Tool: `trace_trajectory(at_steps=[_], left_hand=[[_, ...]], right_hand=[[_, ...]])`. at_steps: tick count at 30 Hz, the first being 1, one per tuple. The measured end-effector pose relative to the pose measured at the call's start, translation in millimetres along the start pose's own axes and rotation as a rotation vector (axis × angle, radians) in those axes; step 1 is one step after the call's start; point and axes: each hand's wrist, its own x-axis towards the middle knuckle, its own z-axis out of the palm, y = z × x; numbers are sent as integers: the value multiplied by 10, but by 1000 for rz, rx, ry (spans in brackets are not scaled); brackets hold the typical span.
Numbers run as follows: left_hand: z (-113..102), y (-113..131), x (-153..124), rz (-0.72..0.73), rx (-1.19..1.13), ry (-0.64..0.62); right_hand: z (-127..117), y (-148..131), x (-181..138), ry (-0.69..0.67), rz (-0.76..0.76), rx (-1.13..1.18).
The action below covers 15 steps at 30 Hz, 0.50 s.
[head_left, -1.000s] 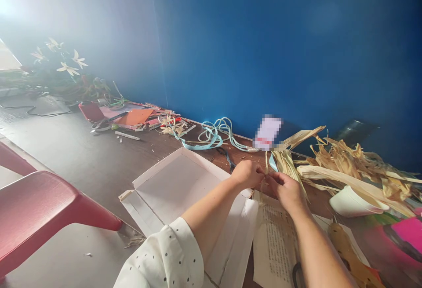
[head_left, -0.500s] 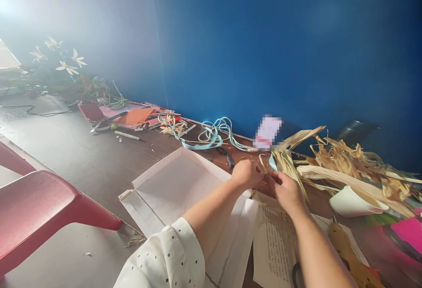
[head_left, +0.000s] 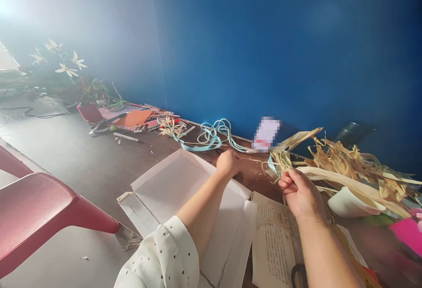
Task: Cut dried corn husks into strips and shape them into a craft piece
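Note:
My right hand (head_left: 298,191) is closed round a small bunch of dry corn husk strips (head_left: 280,161) with a bit of light blue ribbon showing at its left side. My left hand (head_left: 228,163) is closed in a pinch on a thin husk strand (head_left: 253,161) that stretches from it to the bunch. Both hands hover above the brown table (head_left: 99,160), over the far corner of an unfolded white cardboard box (head_left: 171,187) and a printed paper sheet (head_left: 273,239).
A heap of dry husks (head_left: 349,165) and a white cup (head_left: 346,202) lie to the right. Light blue ribbon (head_left: 211,136), husk flowers (head_left: 171,126), coloured paper (head_left: 133,117) line the blue wall. A red chair (head_left: 49,217) stands at left. Pink object (head_left: 407,231) at far right.
My hands have drawn apart: the left one moved left pulling a thin strand out of the bunch, and the right one lifted the bunch slightly up and right.

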Motion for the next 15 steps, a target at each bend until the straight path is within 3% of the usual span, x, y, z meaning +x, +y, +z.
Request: trace_trajectory(at_steps=[6,9,12,15], left_hand=[[-297,-197,130,-175,-98,226],[-363,-262,183,-236,-246,278],[-333,-250,211,-231,-487,201],[-265,-180,190,-191,-749,19]], right_hand=[[-35,-43,40,69,13,162],[-77,-27,64,112,6,198],[-96,-10,70,138,6,192],[-85,7,57,139,22,158]])
